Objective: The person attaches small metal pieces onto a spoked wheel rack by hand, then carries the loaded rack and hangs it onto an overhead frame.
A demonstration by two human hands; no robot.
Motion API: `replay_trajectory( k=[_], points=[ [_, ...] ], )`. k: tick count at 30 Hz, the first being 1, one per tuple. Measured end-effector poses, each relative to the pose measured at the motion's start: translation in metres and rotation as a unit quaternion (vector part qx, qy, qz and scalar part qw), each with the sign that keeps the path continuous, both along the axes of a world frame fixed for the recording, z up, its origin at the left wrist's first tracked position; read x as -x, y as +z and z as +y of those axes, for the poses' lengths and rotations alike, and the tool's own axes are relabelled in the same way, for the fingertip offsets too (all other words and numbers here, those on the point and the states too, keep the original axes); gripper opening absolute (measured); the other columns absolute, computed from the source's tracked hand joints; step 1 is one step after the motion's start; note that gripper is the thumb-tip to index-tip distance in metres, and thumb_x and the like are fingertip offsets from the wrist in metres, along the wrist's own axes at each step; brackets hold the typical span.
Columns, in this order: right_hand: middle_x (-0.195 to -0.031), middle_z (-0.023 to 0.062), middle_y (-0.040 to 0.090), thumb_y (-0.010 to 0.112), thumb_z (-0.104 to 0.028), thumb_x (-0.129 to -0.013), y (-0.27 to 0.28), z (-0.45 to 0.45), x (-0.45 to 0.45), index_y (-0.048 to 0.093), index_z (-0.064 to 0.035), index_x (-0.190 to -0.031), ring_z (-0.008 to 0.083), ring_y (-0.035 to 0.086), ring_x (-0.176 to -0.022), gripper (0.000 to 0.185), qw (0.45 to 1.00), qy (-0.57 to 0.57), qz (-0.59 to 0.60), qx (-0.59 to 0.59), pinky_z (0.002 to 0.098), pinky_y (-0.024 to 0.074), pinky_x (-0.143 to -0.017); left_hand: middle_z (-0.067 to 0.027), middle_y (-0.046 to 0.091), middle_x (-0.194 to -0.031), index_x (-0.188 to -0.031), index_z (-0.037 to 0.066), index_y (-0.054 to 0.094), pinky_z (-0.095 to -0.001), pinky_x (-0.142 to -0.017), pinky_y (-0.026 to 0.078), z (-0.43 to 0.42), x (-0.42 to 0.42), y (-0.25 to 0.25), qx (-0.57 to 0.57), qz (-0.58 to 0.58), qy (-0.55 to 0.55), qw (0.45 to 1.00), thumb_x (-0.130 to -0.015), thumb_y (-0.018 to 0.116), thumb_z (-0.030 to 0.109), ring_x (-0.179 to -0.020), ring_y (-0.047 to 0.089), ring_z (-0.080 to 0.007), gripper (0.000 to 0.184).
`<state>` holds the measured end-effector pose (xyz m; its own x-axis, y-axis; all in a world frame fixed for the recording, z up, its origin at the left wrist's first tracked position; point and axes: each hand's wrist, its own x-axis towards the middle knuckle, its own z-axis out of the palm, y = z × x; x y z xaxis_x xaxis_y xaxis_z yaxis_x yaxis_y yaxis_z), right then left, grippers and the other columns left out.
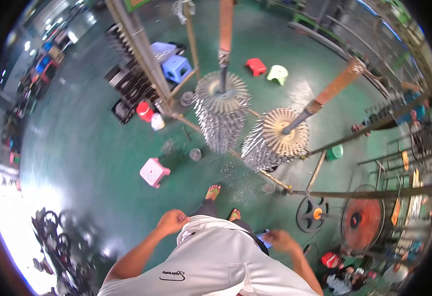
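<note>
My left hand [172, 222] is closed at the lifted hem of the white shirt [211, 246], its fingers curled against the cloth. My right hand [281, 241], smeared by motion, is at my right hip. Its fingers are around a small flat blue thing [264, 237] beside the dark waistband; its kind is too blurred to tell. My feet in sandals [213, 192] stand on the green floor. Ahead of me are two large racks of shiny metal pieces [221, 118] [275, 140], on brown bars.
A pink stool [154, 172] stands ahead to my left, with blue stools [177, 68] farther off. Wooden poles [364, 193] cross on the right, near a large red fan [363, 224] and a steering-wheel-like handwheel [311, 214]. Other people [344, 281] are at the lower right.
</note>
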<state>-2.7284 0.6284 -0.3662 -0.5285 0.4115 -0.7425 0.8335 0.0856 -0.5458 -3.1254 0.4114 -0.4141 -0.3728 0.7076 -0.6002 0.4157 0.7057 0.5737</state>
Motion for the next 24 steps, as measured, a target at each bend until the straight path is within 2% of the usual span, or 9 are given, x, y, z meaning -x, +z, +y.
replay_trajectory(
  k=[3,6,9,11,12,14,17,20,24],
  points=[
    [-0.091,0.0090,0.071,0.067,-0.031,-0.094,0.001,-0.060,-0.021,0.069,0.0007,-0.114,0.0207,0.063,-0.081,0.038,0.983,-0.141,-0.068,0.092,0.0334,0.0496,-0.079,-0.0111,0.072,-0.086,-0.095,0.002,0.073,-0.0351,-0.074,0.055,-0.074,-0.036,-0.014,0.004,-0.008,-0.016,1.000,-0.087,0.075,0.043,-0.076,0.067,-0.0200,0.041],
    [-0.088,0.0079,0.069,0.066,-0.029,-0.092,-0.015,-0.061,-0.045,0.068,0.0037,-0.112,0.0180,0.062,-0.078,0.038,0.960,-0.217,0.025,0.174,0.0322,0.0486,-0.076,-0.0140,0.073,-0.085,-0.092,0.003,0.073,-0.0374,-0.072,0.055,-0.104,-0.081,0.000,0.089,-0.052,0.096,0.990,-0.088,0.069,0.055,-0.078,0.070,-0.0227,0.052],
    [-0.083,0.0043,0.066,0.064,-0.028,-0.091,-0.033,-0.058,-0.051,0.068,0.0027,-0.109,0.0156,0.059,-0.072,0.036,0.971,-0.165,0.047,0.165,0.0302,0.0474,-0.072,-0.0178,0.073,-0.083,-0.090,0.001,0.073,-0.0411,-0.073,0.055,-0.119,-0.095,-0.012,0.177,-0.057,0.188,0.964,-0.087,0.057,0.072,-0.080,0.071,-0.0270,0.073],
    [-0.091,0.0029,0.066,0.049,-0.041,-0.094,-0.081,-0.048,-0.060,0.068,-0.0073,-0.102,0.0166,0.059,-0.080,0.039,0.844,-0.355,0.061,0.398,0.0325,0.0471,-0.073,-0.0203,0.072,-0.083,-0.090,-0.001,0.073,-0.0439,-0.074,0.054,-0.122,-0.094,-0.034,0.192,-0.062,0.232,0.952,-0.085,0.056,0.076,-0.082,0.072,-0.0312,0.079],
    [-0.096,0.0036,0.065,0.040,-0.055,-0.097,-0.122,-0.032,-0.080,0.066,-0.0105,-0.102,0.0191,0.060,-0.087,0.052,0.850,-0.255,0.038,0.460,0.0379,0.0481,-0.076,-0.0218,0.072,-0.084,-0.089,-0.002,0.073,-0.0454,-0.075,0.054,-0.115,-0.092,-0.039,0.193,-0.046,0.241,0.950,-0.084,0.056,0.076,-0.084,0.072,-0.0336,0.080],
    [-0.099,0.0154,0.070,0.032,-0.079,-0.092,-0.138,-0.030,-0.045,0.072,-0.0014,-0.106,0.0263,0.065,-0.091,0.088,0.934,-0.147,-0.141,0.294,0.0445,0.0496,-0.081,-0.0251,0.072,-0.086,-0.090,-0.004,0.072,-0.0482,-0.078,0.054,-0.101,-0.091,-0.045,0.188,0.017,0.194,0.963,-0.083,0.056,0.077,-0.087,0.071,-0.0383,0.083],
    [-0.096,0.0267,0.070,0.040,-0.079,-0.090,-0.160,-0.045,0.014,0.072,0.0056,-0.102,0.0295,0.067,-0.093,0.091,0.972,0.078,-0.215,0.056,0.0493,0.0494,-0.085,-0.0263,0.072,-0.089,-0.090,-0.004,0.072,-0.0490,-0.080,0.053,-0.090,-0.085,-0.070,0.193,0.025,0.197,0.961,-0.086,0.057,0.073,-0.089,0.071,-0.0402,0.079],
    [-0.089,0.0287,0.070,0.052,-0.072,-0.090,-0.164,-0.038,0.044,0.071,0.0088,-0.094,0.0284,0.068,-0.087,0.083,0.982,0.082,-0.168,0.024,0.0489,0.0496,-0.083,-0.0256,0.071,-0.088,-0.089,-0.001,0.073,-0.0485,-0.080,0.053,-0.099,-0.045,-0.068,0.178,-0.067,0.188,0.964,-0.090,0.057,0.067,-0.089,0.071,-0.0382,0.070],
    [-0.076,0.0227,0.069,0.059,-0.056,-0.095,-0.102,-0.044,0.097,0.071,0.0085,-0.090,0.0243,0.063,-0.069,0.066,0.994,0.022,-0.081,0.064,0.0454,0.0492,-0.071,-0.0188,0.067,-0.072,-0.087,0.004,0.073,-0.0465,-0.065,0.049,-0.124,0.011,-0.059,0.118,-0.085,0.129,0.981,-0.095,0.058,0.056,-0.068,0.066,-0.0340,0.054]
  ],
)
